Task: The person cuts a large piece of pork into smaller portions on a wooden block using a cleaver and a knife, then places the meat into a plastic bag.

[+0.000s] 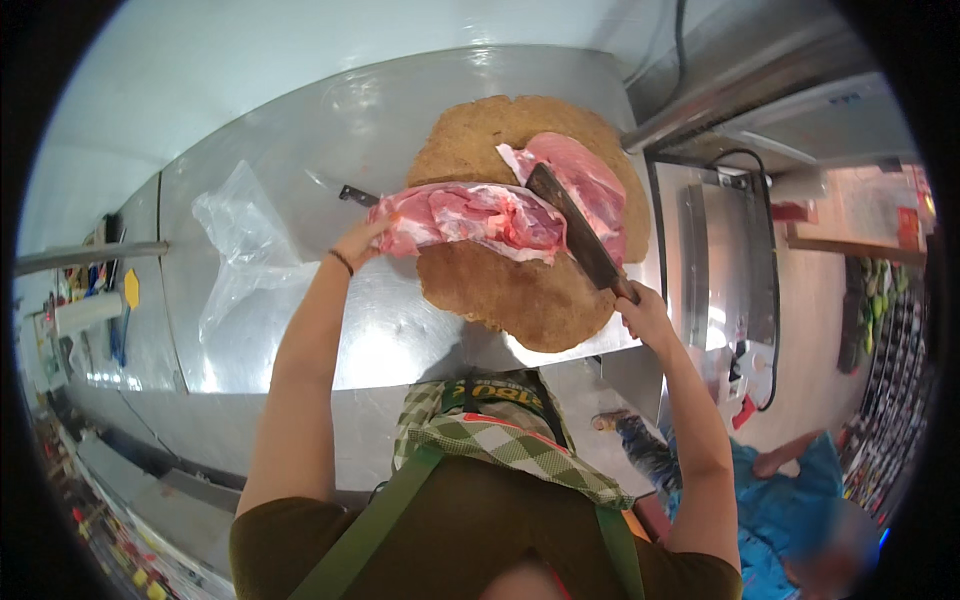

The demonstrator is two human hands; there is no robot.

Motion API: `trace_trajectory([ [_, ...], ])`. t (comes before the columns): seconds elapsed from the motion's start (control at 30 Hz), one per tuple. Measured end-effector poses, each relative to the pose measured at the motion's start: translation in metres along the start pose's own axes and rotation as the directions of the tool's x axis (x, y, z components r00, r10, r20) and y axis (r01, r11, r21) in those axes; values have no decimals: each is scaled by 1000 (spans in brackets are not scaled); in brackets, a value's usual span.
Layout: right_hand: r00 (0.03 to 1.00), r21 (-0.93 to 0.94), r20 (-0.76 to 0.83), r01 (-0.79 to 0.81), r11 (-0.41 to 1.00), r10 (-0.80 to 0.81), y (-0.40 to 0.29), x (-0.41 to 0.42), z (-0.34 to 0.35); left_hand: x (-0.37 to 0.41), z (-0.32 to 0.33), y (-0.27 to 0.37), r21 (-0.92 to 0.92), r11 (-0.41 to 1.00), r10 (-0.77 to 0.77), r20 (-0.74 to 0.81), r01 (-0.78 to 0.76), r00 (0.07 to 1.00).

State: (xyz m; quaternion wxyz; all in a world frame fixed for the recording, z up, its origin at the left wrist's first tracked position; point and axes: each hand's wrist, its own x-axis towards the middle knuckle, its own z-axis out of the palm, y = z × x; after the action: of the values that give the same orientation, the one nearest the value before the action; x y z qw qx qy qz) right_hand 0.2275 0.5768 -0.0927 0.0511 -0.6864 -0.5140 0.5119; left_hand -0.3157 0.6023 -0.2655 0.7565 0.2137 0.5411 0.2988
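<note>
A long piece of raw meat [472,217] with white fat and a pale bone end lies across the worn, round chopping block [517,300]. My left hand [369,238] grips its left end, with the thumb and fingers against the meat. In my right hand [643,313] is the wooden handle of a cleaver [577,229]. Its broad dark blade slants up and left, between the long piece and a second slab of raw meat [589,169] on the block's right side. Whether the blade touches either piece I cannot tell. A black-handled knife [358,196] lies partly hidden behind the left end of the meat.
Under the block is a stainless steel table [382,330]. A clear plastic bag [247,240] lies on its left part, with a yellow-tagged tool [131,289] farther left. A metal machine or scale [727,262] stands at right. A person in blue [780,480] is at lower right.
</note>
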Motion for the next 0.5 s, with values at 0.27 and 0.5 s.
trace_trajectory([
  [0.27,932,-151,-360,-14,988,-42,42,-62,79,-74,55,-62,-362,903,191,-144,-232,971],
  [0.5,853,-69,-514,64,996,-91,35,-25,92,-91,114,-93,-477,814,290,-159,-331,944],
])
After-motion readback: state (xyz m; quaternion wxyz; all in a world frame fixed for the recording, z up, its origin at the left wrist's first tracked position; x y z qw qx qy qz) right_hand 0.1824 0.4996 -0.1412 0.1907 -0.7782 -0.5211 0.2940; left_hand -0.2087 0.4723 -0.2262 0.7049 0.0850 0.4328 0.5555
